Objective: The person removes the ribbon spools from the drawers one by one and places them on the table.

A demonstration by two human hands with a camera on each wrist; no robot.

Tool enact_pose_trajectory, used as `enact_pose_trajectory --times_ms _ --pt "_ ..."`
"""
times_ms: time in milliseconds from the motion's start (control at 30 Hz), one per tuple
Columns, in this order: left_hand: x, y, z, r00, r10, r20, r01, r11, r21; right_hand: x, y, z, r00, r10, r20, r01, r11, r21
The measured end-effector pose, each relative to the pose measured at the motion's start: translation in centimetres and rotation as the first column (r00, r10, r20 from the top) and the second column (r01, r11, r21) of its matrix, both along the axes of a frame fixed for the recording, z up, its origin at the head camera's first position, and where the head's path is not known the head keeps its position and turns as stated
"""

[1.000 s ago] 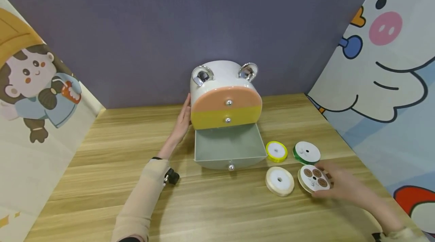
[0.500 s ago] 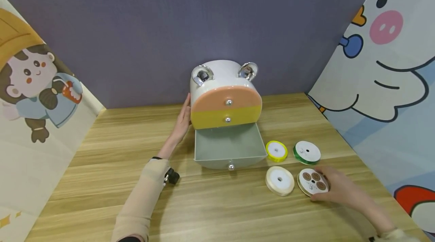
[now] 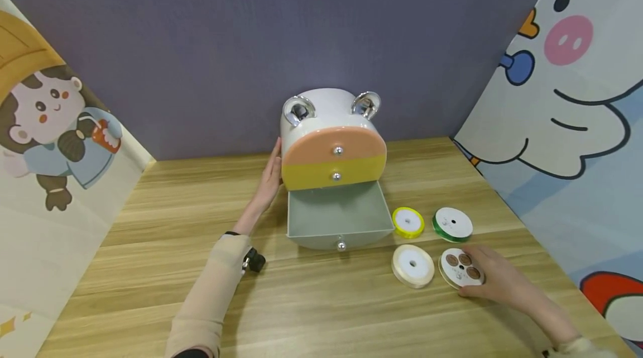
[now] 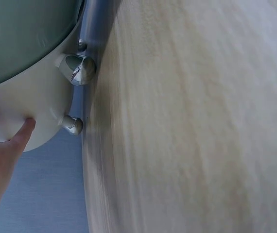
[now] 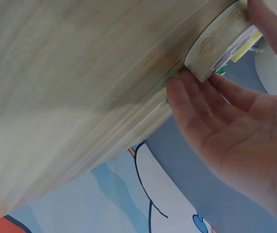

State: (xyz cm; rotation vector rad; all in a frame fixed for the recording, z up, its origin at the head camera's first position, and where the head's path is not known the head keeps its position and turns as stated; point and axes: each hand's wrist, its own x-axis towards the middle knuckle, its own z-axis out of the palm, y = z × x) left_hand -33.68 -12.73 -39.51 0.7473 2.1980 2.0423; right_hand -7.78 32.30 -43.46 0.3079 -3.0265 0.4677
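Note:
My left hand [image 3: 268, 182] rests with straight fingers against the left side of a white drawer cabinet [image 3: 326, 102]. In the left wrist view, a fingertip [image 4: 30, 122] touches its wall. The cabinet's bottom grey-green drawer [image 3: 341, 239] is pulled out, and nothing shows inside it. At the lower right, my right hand [image 3: 504, 285] holds a ribbon spool with brown circles [image 3: 460, 277] between thumb and fingers. In the right wrist view, the patterned ribbon spool [image 5: 216, 46] lies flat or nearly flat at the tabletop, partly covered by the thumb.
Left of the held spool lies a cream ribbon spool [image 3: 413, 266]. Behind them are a yellow ribbon spool [image 3: 408, 223], close to the drawer's corner, and a green ribbon spool [image 3: 453, 224]. The wooden table [image 3: 321, 313] meets a dark back wall [image 3: 226, 67] and printed side panels.
The right hand has brought the brown-circled spool slightly left and toward the table's front, away from the green spool. Its motion has slowed. My left hand and the cabinet stay put.

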Motion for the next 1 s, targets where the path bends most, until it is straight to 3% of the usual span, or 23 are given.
enact_pose_trajectory --times_ms 267,567,700,833,900,1000 --pt "0.0 -0.1 -0.2 1.0 -0.004 0.01 0.004 1.0 0.003 0.3 0.0 0.9 0.999 -0.03 0.045 0.032 0.998 -0.05" --pt "-0.1 0.0 -0.1 1.0 -0.007 -0.003 0.007 1.0 0.004 -0.1 -2.4 5.2 0.995 -0.102 0.017 0.102 0.992 -0.068" --pt "-0.1 0.0 -0.1 1.0 -0.01 -0.009 0.01 1.0 -0.002 -0.4 -4.8 6.3 0.999 -0.023 -0.046 0.016 0.989 -0.149" --pt "-0.2 0.0 -0.3 1.0 -0.014 -0.011 0.014 1.0 -0.003 -0.9 -7.3 6.2 0.987 0.074 -0.142 -0.1 0.977 -0.188" --pt "-0.3 0.0 -0.5 1.0 -0.015 -0.01 0.015 1.0 0.004 -1.2 -8.6 6.0 0.984 0.116 -0.138 -0.146 0.961 -0.234" --pt "-1.1 0.0 -1.5 1.0 -0.004 -0.011 0.004 1.0 0.017 -1.8 -10.6 5.5 0.977 0.203 -0.059 -0.211 0.91 -0.357"
